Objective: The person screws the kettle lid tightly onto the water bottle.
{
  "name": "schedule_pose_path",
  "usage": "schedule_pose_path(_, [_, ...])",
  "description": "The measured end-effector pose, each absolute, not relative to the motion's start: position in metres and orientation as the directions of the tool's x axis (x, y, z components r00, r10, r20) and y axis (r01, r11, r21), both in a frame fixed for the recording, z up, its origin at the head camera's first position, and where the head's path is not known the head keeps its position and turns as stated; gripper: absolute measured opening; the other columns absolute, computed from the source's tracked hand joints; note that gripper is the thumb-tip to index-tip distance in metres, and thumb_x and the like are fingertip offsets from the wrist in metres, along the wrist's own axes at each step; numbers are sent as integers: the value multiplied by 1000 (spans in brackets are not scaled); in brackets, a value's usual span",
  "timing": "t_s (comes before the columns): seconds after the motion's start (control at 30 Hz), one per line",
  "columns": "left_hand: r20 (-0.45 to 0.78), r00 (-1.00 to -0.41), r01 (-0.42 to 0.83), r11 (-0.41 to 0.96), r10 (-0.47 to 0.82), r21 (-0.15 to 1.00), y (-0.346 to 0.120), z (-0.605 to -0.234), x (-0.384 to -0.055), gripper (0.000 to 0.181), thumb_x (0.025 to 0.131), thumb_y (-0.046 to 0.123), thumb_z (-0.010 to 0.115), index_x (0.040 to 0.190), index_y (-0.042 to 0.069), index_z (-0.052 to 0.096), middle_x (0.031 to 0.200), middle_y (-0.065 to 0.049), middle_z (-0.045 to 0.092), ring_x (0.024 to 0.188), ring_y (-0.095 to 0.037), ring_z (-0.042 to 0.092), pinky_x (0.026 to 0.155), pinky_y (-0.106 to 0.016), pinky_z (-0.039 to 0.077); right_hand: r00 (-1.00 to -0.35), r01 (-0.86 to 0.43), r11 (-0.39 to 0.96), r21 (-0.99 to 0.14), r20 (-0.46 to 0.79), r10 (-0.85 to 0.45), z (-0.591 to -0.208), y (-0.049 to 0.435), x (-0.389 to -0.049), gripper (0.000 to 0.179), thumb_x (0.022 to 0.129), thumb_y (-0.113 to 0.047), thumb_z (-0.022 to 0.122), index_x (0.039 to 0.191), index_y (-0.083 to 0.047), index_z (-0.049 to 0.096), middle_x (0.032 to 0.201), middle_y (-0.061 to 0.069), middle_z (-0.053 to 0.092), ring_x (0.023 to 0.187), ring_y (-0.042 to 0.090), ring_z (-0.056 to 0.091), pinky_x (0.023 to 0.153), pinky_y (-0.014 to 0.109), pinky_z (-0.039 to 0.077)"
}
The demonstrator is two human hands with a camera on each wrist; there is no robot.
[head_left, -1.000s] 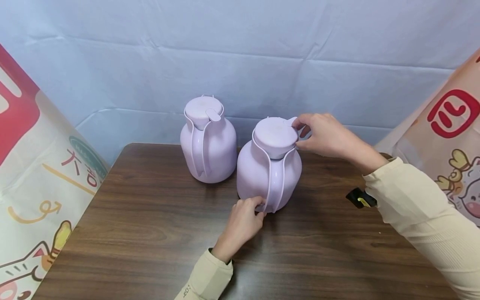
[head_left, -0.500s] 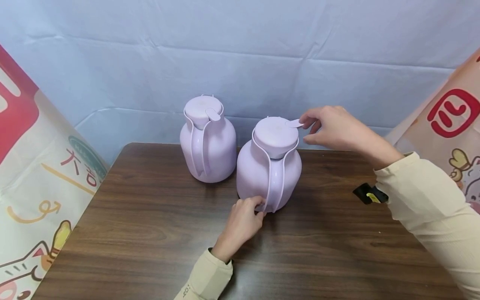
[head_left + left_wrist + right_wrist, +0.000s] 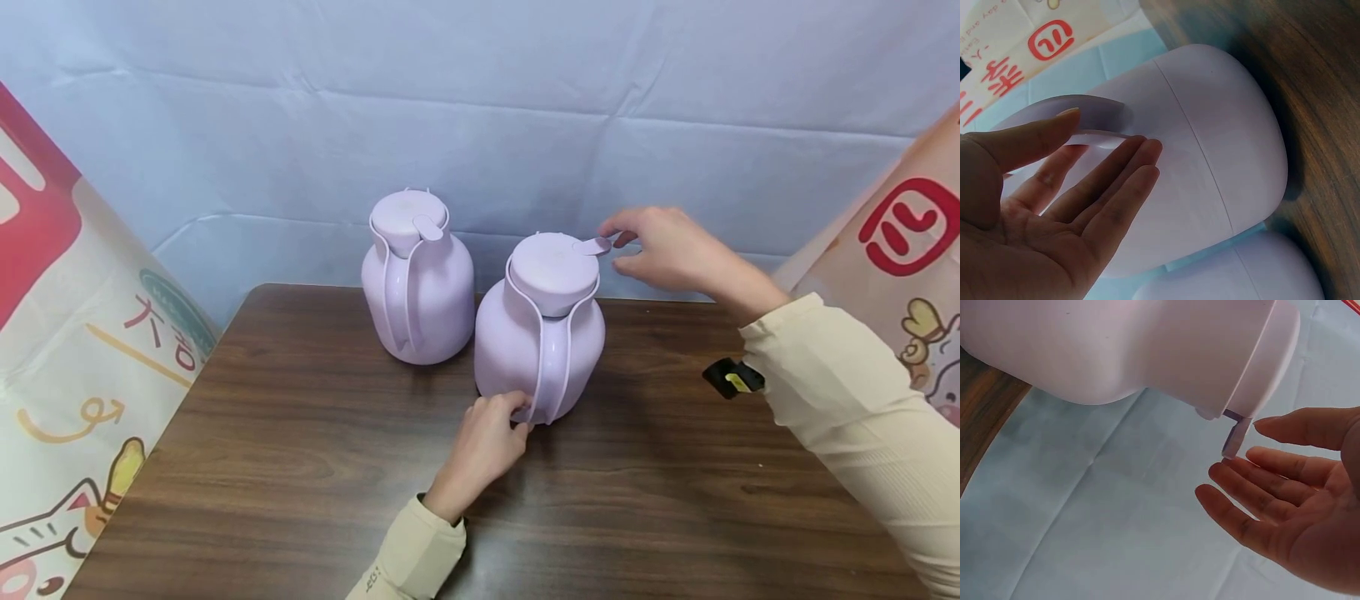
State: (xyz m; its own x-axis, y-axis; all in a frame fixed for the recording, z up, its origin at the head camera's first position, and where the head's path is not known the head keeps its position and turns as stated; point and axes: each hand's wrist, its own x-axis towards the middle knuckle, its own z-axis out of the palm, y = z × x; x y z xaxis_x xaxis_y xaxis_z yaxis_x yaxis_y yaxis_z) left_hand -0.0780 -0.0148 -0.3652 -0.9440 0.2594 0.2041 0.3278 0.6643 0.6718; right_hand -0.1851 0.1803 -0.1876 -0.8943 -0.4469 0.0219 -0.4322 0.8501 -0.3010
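Observation:
Two lilac thermos jugs stand upright with their handles toward me. At the nearer jug (image 3: 510, 358), my left hand (image 3: 487, 442) holds the lower end of the handle (image 3: 553, 367). In the left wrist view, the thumb lies across the handle (image 3: 1094, 112) while long, fairly straight fingers (image 3: 1116, 187) lie along the body. My right hand (image 3: 667, 250) is beside the lid (image 3: 553, 262), fingertips right at the end of its small lever (image 3: 592, 247). The right wrist view has the lever (image 3: 1235, 439) near loosely spread fingers (image 3: 1254, 500) and a raised thumb (image 3: 1304, 428).
The second jug (image 3: 420, 292) stands close behind and left of the first, its own lid lever (image 3: 427, 227) pointing rightward. Both are on a brown wooden table (image 3: 300, 467). A pale blue cloth (image 3: 465, 100) hangs behind, with printed sheets (image 3: 97, 350) at the sides.
My right hand has shifted right and slightly upward, off the lid's side. The nearer lid's lever has swung round to point more to the right. My left hand has stayed on the handle.

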Motion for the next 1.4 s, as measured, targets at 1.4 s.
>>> schedule_pose_path(1.4, [205,-942,333,667,265,667,-15,-366,-79,21,75,-1,66,95,6,68,94,-8,68,84,-23,64,71,-33,49,-841,-529,790,-309,69,-536,-194,183,-180,16,73,3,57,75,-10,66,72,1,63,71,17,57,66,34,42])
